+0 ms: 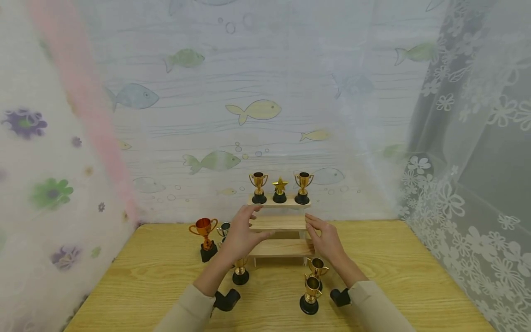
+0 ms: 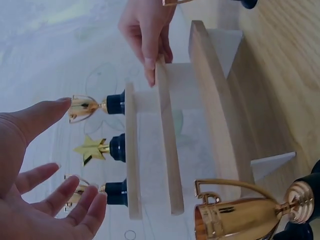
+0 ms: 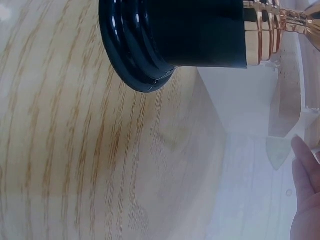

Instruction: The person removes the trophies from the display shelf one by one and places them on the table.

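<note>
A three-step wooden display stand (image 1: 282, 247) stands at the middle of the table. Its top step carries a gold trophy cup (image 1: 258, 180) at the left, a gold star trophy (image 1: 280, 186) in the middle and another gold trophy cup (image 1: 303, 180) at the right. My left hand (image 1: 243, 234) hovers by the stand's left side, fingers spread and holding nothing; the left wrist view shows it apart from the top-step trophies. At the opposite side my right hand (image 1: 327, 237) pinches the end of the middle step (image 2: 167, 135). The lower two steps bear no trophies.
A bronze-coloured trophy (image 1: 204, 233) stands at the left, beside silver cups (image 1: 224, 228) partly hidden by my left hand. One gold cup (image 1: 240, 272) is near my left forearm; two more, including a front one (image 1: 311, 295), stand before the stand's right side. Patterned curtain (image 1: 257, 69) hangs behind.
</note>
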`<move>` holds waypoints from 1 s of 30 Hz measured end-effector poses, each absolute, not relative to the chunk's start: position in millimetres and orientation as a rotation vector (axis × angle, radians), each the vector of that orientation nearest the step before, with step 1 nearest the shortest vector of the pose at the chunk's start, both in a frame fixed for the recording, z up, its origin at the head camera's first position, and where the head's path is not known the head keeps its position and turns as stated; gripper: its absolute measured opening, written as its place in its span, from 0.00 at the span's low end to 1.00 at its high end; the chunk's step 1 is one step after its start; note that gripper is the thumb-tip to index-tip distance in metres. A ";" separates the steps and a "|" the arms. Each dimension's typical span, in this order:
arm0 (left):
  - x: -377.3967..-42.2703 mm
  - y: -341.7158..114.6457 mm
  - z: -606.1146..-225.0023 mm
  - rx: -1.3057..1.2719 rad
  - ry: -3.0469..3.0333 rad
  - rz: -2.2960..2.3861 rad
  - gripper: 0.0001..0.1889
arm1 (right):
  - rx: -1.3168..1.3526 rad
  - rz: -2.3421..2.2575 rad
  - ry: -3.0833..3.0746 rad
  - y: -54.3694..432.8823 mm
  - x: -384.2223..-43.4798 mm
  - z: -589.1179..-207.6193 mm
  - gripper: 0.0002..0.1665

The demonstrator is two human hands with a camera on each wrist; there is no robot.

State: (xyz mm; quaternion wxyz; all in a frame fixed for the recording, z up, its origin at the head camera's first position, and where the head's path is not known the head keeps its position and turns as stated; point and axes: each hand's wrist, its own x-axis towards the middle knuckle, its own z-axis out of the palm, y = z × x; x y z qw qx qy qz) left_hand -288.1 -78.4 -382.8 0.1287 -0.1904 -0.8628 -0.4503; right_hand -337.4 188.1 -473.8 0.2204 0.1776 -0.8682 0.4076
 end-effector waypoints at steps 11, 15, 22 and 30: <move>-320.4 -83.9 -362.0 -0.302 -2.457 -1.498 0.48 | 0.482 1.134 -2.419 187.1 -337.4 -474.7 0.20; -332.2 -82.5 -358.1 -0.238 -2.458 -1.561 0.50 | 0.479 1.139 -2.415 186.0 -337.2 -474.8 0.20; -351.8 -76.7 -358.7 -0.210 -2.490 -1.518 0.49 | 0.483 1.118 -2.401 185.7 -337.2 -472.9 0.21; -372.2 -71.3 -370.1 -0.209 -2.537 -1.472 0.48 | 0.484 1.137 -2.407 188.4 -336.7 -473.9 0.20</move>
